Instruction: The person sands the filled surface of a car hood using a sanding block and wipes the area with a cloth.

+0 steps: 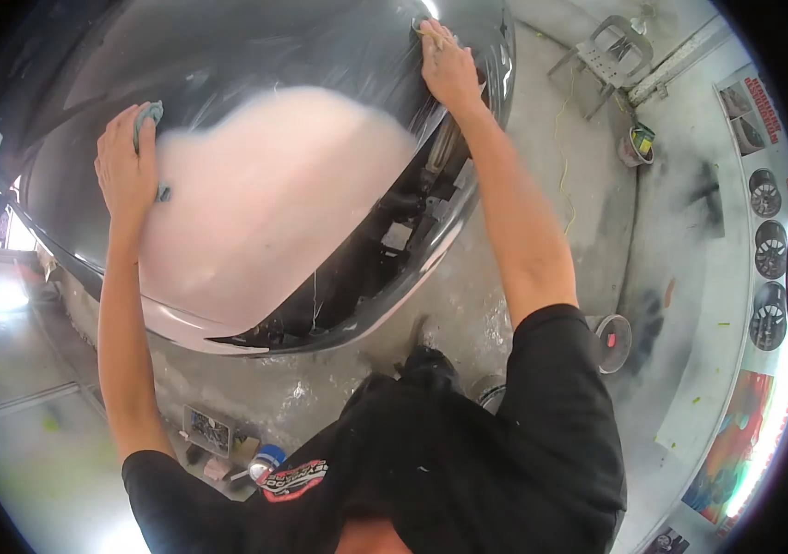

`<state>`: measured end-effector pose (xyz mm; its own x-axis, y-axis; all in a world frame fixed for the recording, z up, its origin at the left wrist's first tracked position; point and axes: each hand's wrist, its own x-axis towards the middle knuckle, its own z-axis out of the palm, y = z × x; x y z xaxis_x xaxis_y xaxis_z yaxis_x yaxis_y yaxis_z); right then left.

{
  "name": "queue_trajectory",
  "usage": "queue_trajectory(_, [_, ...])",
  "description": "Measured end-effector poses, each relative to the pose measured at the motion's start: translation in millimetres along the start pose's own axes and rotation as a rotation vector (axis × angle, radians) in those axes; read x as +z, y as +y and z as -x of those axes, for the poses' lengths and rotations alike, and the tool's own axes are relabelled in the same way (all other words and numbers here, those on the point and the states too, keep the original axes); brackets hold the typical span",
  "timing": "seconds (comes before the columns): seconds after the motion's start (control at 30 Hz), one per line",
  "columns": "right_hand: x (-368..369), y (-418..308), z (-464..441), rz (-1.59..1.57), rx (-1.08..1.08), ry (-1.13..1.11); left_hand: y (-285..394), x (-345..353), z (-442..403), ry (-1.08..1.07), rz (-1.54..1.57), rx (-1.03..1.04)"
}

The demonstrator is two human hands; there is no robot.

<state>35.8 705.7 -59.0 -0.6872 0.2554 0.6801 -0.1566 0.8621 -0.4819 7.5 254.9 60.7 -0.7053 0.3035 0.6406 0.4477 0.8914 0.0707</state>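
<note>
At the far left, the curve of the lens and strong glare cut off the edge of the room, and what stands beyond the car there is hard to make out. The left hand (124, 166) lies palm down on the dark car hood (320, 46), near the left edge of a pale patch (265, 203). It is closed on a green cloth (147, 118), bunched between thumb and fingers; most of the cloth is hidden under the palm, with a scrap showing beside the wrist. Below, near the left sleeve, a blue-and-white container (266, 460) is partly overlapped by the black shirt (403, 462), whose printed logo is only partly readable.

Along the lower right side of the pale patch, an opening shows dark parts (399, 208) too shadowed to name. The right hand (449, 72) rests at the upper right of the hood, fingers bent and close together over something small at their tips; I cannot tell what it is or whether they grip it. The top of the hood runs out of view.

Farther right, a chair (608, 57) stands on the floor, a bucket (636, 148) with unclear contents is below it, and wheel pictures (769, 249) line the wall, partly cut off.
</note>
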Motion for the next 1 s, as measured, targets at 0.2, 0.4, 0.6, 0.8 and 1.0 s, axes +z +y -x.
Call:
queue_trajectory(0.2, [-25,-104,123,-0.199,0.052,-0.026,0,2,1,0.023,-0.006,0.014])
queue_trajectory(0.4, [-13,18,34,-0.071,0.159,-0.013,0,0,-1,-0.012,-0.033,0.021])
queue_trajectory(0.6, [-16,-79,146,-0.284,0.118,0.094,2,0,0,-0.012,-0.079,0.036])
queue_trajectory(0.8, [-14,19,83,-0.251,0.232,0.143,-5,3,-3,-0.029,-0.049,0.059])
queue_trajectory(1.0, [-9,-37,134,-0.189,0.172,0.158,-4,3,-3,-0.024,-0.061,0.06])
